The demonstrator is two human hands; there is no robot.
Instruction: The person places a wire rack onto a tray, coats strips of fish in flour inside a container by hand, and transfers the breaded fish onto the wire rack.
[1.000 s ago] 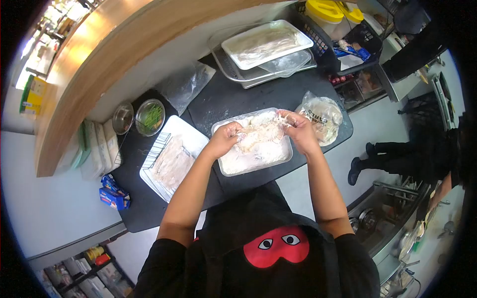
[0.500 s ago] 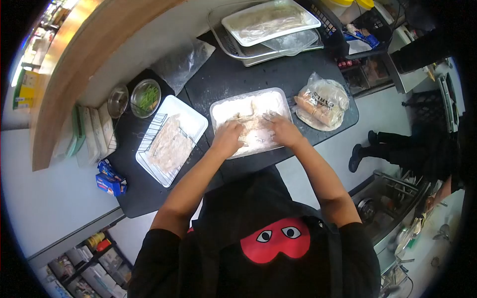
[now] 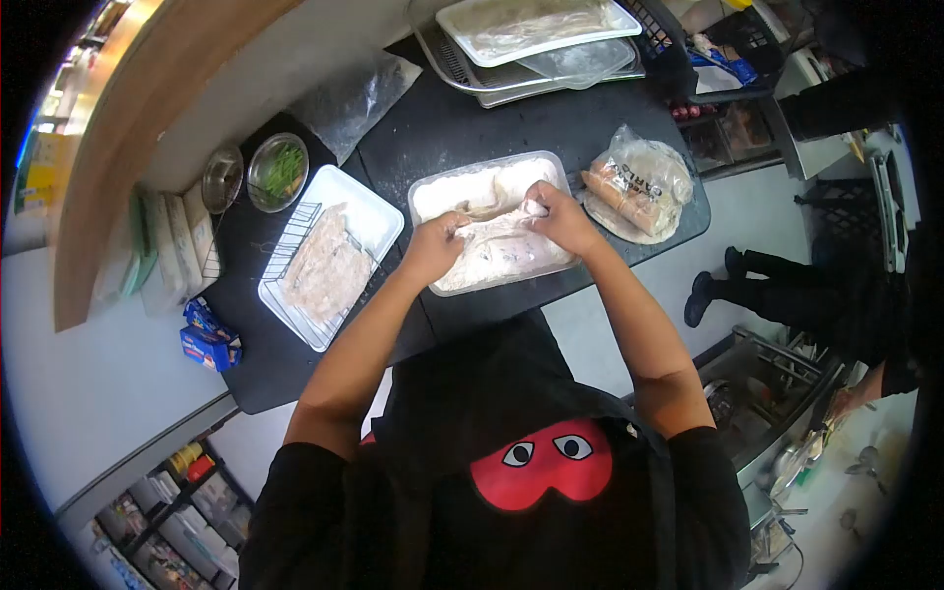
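Note:
A clear plastic tub [image 3: 411, 202] of white flour [image 3: 447, 197] sits on the black table in front of me. Across the flour stretches a flat, flour-coated piece of meat [image 3: 497, 236]; whether it is meat or fish I cannot tell for sure. My left hand [image 3: 436, 246] pinches its left end, and my right hand [image 3: 560, 218] has closed fingers on its right end. To the left, a similar floured piece [image 3: 329, 264] lies on a wire rack in a white tray [image 3: 379, 211].
Bowls of green herbs [image 3: 280, 172] and something dark [image 3: 222, 179] stand left. A plastic bag [image 3: 359, 103] lies behind. At right rests a bag of bread-like food [image 3: 634, 182]. Stacked trays [image 3: 536, 34] stand at the back. Another person's legs [image 3: 757, 285] show at right.
My hands have gone from pressing flat fingers into the floured piece to gripping its two ends. The right hand has moved back a little. The whole view has shifted slightly.

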